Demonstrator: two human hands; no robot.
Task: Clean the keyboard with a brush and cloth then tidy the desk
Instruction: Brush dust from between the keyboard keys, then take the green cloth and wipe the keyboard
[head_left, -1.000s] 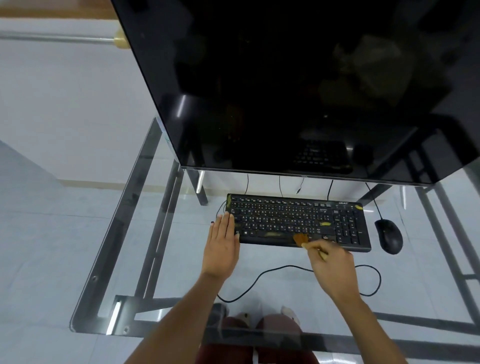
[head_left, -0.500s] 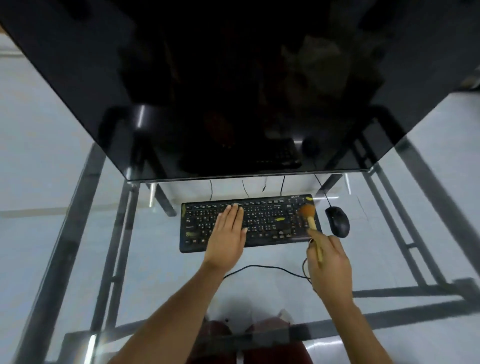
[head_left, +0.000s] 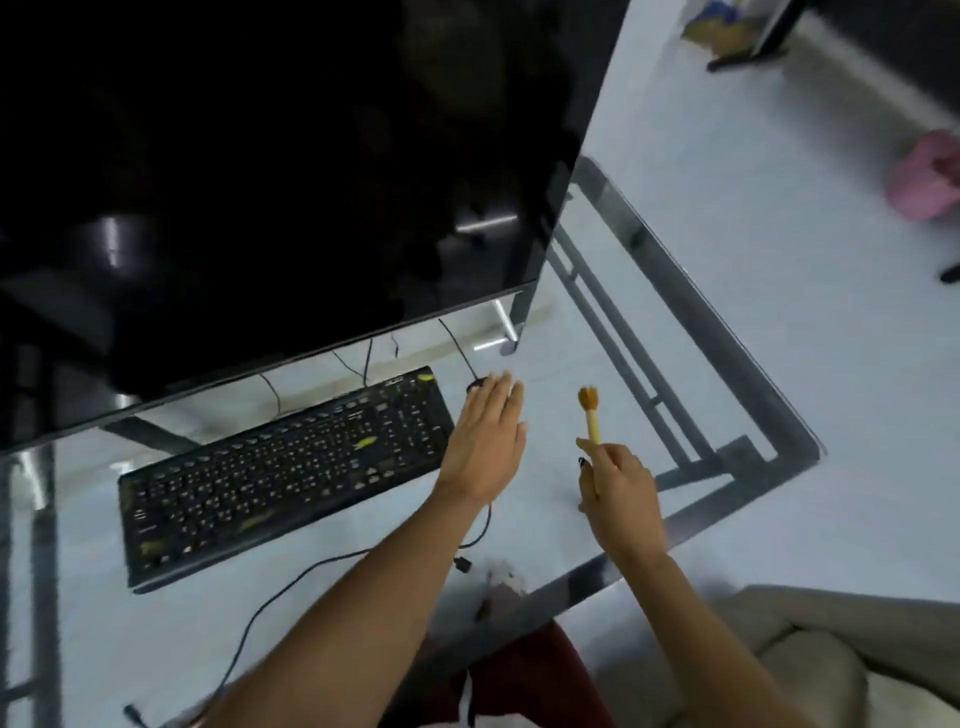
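A black keyboard (head_left: 280, 473) with yellow smudges lies slanted on the glass desk (head_left: 550, 364), below the big dark monitor (head_left: 260, 171). My right hand (head_left: 621, 493) is shut on a small brush (head_left: 590, 415) with a yellow handle and brown bristles. The brush points up and away, in the air to the right of the keyboard. My left hand (head_left: 485, 441), flat with fingers together, hovers past the keyboard's right end and covers most of the black mouse (head_left: 475, 385). No cloth is in view.
A black cable (head_left: 291, 582) loops across the desk in front of the keyboard. The desk's metal frame (head_left: 727, 374) and right corner lie just beyond my right hand. A pink object (head_left: 924, 176) sits on the floor at far right; a beige seat (head_left: 810, 665) is lower right.
My view has swung to the right. The brush has lifted off the keyboard's right end and moved right. My left hand has left the keys and shifted over the mouse.
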